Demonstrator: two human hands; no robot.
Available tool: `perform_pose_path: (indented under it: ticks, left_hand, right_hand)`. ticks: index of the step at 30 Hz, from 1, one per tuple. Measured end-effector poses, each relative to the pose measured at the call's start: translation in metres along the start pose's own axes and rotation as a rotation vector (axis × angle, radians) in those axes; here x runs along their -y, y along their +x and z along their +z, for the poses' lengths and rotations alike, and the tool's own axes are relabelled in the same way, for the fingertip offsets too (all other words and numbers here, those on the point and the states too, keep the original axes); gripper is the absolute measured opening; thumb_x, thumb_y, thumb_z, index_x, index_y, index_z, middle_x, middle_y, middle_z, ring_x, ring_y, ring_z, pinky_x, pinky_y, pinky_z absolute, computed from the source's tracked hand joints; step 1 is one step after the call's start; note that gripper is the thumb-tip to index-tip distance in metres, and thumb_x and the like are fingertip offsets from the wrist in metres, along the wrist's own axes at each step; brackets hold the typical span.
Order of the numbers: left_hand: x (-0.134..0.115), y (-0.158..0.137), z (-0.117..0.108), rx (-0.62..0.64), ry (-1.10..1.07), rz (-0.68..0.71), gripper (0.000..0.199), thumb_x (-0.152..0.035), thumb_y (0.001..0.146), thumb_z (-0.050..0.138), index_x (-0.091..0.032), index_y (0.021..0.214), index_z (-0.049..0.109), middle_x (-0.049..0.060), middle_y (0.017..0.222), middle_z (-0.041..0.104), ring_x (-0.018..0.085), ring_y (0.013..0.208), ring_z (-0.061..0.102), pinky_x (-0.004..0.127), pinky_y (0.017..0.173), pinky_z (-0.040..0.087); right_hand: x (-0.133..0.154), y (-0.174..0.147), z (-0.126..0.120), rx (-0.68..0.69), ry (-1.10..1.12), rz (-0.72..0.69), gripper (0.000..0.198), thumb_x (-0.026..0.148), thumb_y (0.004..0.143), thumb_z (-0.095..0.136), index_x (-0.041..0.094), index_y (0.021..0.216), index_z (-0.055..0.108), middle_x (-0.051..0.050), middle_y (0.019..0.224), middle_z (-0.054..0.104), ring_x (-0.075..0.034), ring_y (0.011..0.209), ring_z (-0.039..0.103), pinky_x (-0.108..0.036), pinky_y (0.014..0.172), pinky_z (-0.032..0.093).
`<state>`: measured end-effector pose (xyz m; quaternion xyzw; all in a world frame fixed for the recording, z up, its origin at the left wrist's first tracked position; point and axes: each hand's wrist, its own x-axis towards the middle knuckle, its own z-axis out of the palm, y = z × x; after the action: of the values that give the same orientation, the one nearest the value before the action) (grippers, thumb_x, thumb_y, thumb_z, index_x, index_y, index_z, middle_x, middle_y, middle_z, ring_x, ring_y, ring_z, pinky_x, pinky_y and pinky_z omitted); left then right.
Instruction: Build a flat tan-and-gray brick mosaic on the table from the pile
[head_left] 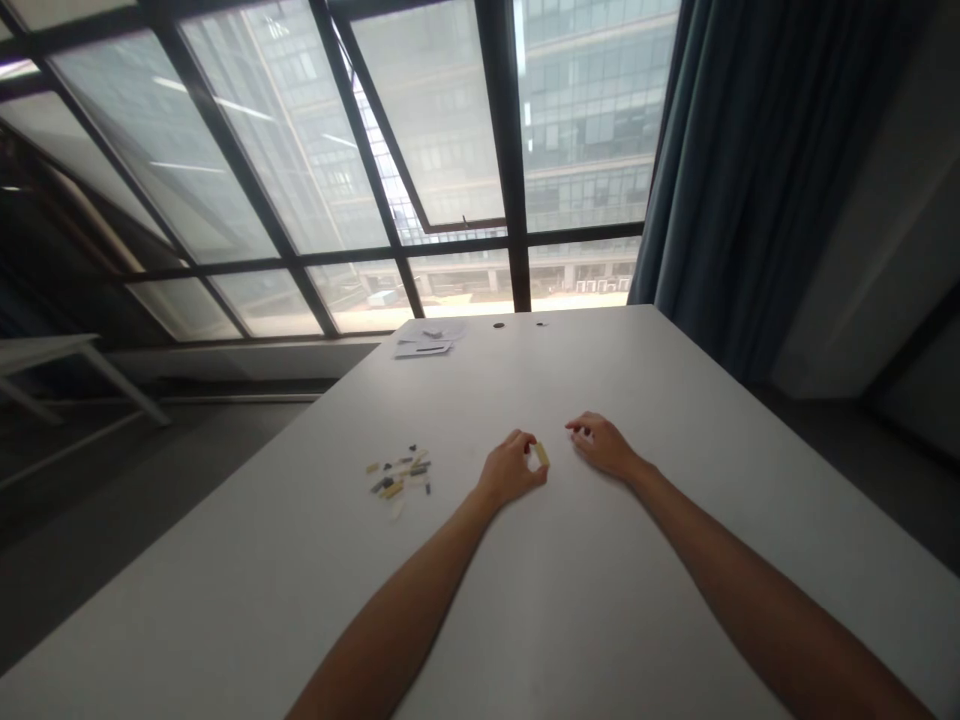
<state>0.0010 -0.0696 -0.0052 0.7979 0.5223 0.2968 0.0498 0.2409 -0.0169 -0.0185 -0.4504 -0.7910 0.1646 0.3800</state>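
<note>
Between the thumb and fingers of my left hand (514, 468) is a tan building brick (541, 455), held on edge just above the white table. My right hand (598, 443) is a short way to its right, with its fingers curled and pinched together. Small dark spots show between those fingers; whether they are a piece or a shadow I cannot make out. Left of my left hand lies a loose pile of small building bricks (394, 488) in tan, cream and dark grey, scattered flat on the tabletop.
The white table (600, 580) stretches toward the windows. Sheets of paper (424, 348) lie at its far left corner, near a round black piece (499, 325) and a small dark item (541, 324). A blue curtain (720, 200) hangs at right; another table (49, 350) stands far left.
</note>
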Motion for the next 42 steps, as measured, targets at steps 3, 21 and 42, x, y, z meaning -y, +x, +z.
perform_pose_path:
  ticks: [3,21,42]
  left_hand:
    - [-0.001,-0.001,-0.003,0.011,-0.009,0.022,0.037,-0.035,0.072,0.073,-0.022,0.104,0.062,0.003,0.095,0.064,0.015,0.077,0.063,0.027,0.076,0.052]
    - [-0.013,-0.001,-0.012,0.116,0.044,0.065,0.041,-0.034,0.072,0.074,-0.026,0.112,0.065,0.002,0.104,0.066,0.019,0.09,0.065,0.028,0.082,0.052]
    - [-0.013,-0.001,-0.015,0.098,-0.064,0.115,0.041,-0.03,0.076,0.072,-0.027,0.115,0.063,0.002,0.108,0.066,0.018,0.097,0.064,0.028,0.088,0.05]
  right_hand:
    - [0.018,-0.001,-0.003,0.156,0.017,-0.128,0.048,0.019,0.076,0.068,0.021,0.124,0.066,-0.007,0.105,0.065,-0.02,0.092,0.059,-0.035,0.088,0.049]
    - [0.036,-0.015,0.007,0.155,0.0,-0.262,0.044,0.02,0.072,0.076,0.022,0.113,0.063,-0.007,0.108,0.063,-0.023,0.103,0.06,-0.037,0.094,0.049]
    - [0.046,-0.019,0.005,0.077,0.1,-0.245,0.037,0.017,0.072,0.074,0.023,0.107,0.062,-0.005,0.103,0.063,-0.021,0.097,0.061,-0.033,0.087,0.05]
